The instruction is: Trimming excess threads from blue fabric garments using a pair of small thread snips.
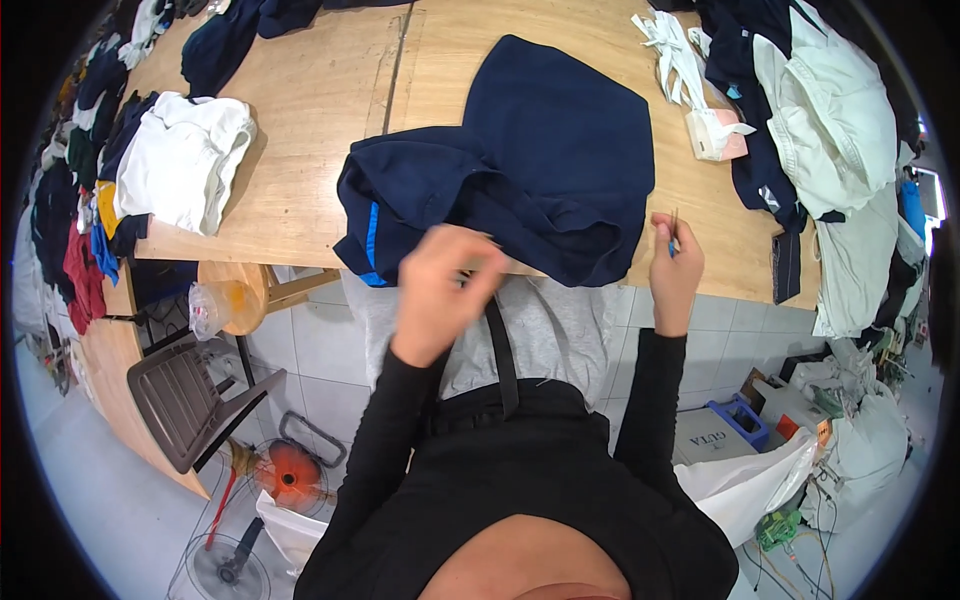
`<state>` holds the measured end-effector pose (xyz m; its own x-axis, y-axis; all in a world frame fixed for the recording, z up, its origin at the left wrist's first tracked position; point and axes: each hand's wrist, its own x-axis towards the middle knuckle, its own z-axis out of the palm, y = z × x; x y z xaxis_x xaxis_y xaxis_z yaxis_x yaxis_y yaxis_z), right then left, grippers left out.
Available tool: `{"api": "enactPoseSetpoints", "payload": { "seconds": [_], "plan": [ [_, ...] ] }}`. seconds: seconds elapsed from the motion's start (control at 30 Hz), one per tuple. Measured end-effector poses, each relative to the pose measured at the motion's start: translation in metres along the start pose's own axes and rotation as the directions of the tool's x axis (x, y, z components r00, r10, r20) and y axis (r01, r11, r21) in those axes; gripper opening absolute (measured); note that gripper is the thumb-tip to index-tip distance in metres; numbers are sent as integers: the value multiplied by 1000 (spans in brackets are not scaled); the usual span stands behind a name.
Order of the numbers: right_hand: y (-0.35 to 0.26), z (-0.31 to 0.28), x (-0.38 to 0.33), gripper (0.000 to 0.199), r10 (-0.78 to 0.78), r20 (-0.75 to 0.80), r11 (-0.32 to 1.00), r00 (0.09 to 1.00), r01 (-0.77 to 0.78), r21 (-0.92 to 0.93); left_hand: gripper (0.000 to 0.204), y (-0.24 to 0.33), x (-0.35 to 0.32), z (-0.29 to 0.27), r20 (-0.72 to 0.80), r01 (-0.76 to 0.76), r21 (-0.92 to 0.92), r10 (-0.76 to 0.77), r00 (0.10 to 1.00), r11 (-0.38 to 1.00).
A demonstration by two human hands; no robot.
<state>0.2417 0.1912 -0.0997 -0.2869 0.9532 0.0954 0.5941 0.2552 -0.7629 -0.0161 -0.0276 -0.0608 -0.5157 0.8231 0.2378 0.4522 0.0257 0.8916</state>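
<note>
A dark navy garment (540, 170) with a bright blue stripe lies bunched on the wooden table (310, 100), hanging over its near edge. My left hand (445, 285) is raised in front of that edge with fingers curled together, just below the cloth; whether it pinches anything is not visible. My right hand (675, 270) is held up at the garment's right side, pinching a small thin tool (673, 232) with a blue part between thumb and fingers.
Folded white cloth (185, 160) lies at the table's left, pale green garments (830, 110) and white strips (690, 70) at its right. Piles of coloured clothes (80, 230) line the far left. A grey plastic chair (185, 395), fans and bags stand on the tiled floor below.
</note>
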Motion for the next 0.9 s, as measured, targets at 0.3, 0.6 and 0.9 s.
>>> {"api": "enactPoseSetpoints", "payload": {
  "seconds": [0.3, 0.6, 0.9],
  "plan": [
    [48, 35, 11, 24, 305, -165, 860, 938, -197, 470, 39, -10, 9, 67, 476, -69, 153, -12, 880, 986],
    [42, 46, 9, 25, 237, -139, 846, 961, -134, 517, 34, -12, 13, 139, 370, -161, 165, 90, 925, 973],
    [57, 38, 5, 29, 265, -274, 826, 925, -71, 559, 34, 26, 46, 4, 337, 418, -701, -248, 908, 578]
  ]
}}
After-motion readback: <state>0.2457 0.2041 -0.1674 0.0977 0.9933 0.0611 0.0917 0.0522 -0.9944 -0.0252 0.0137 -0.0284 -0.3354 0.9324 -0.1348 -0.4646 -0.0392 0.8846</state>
